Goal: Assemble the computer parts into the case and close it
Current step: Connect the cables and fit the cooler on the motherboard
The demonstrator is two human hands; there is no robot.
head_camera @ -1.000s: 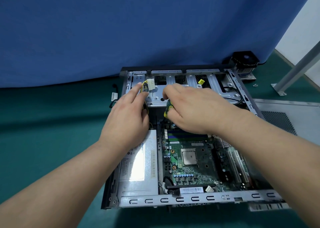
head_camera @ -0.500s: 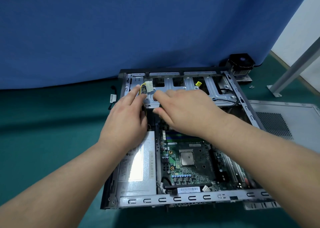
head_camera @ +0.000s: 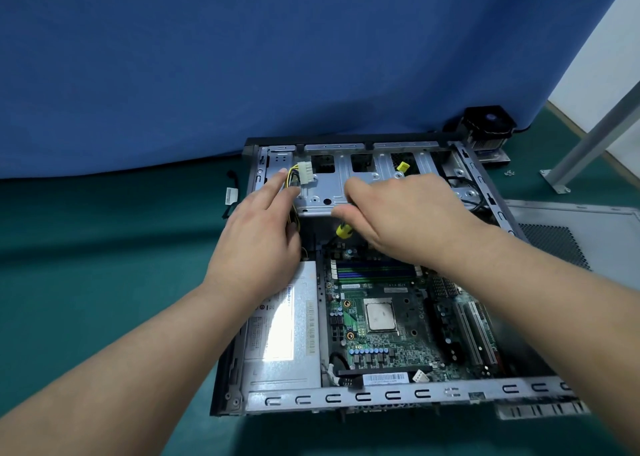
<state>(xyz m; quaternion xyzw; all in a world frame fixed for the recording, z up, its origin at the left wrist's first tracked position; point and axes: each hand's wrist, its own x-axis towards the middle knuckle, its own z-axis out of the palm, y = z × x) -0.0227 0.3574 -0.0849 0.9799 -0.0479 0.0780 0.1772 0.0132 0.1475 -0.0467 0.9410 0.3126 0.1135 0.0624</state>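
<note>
The open computer case (head_camera: 381,395) lies flat on the green table. Inside are the silver power supply (head_camera: 280,334) and the green motherboard (head_camera: 381,348) with its bare CPU (head_camera: 380,315). My left hand (head_camera: 256,244) reaches to the far left corner, fingers straight along the yellow wires of a white power connector (head_camera: 306,173). My right hand (head_camera: 405,220) hovers over the metal drive cage (head_camera: 322,192), fingers curled. A yellow-and-black screwdriver handle (head_camera: 344,230) sticks out under its palm; the tip is hidden.
The grey side panel (head_camera: 571,227) lies to the right of the case. A black cooler fan (head_camera: 486,125) sits behind the far right corner, with loose screws (head_camera: 509,173) and a metal leg (head_camera: 588,144) nearby. A small labelled cable (head_camera: 231,196) lies left of the case.
My right hand has drawn back a little from the white connector, and the screwdriver handle shows under it again. My left hand stays by the wires.
</note>
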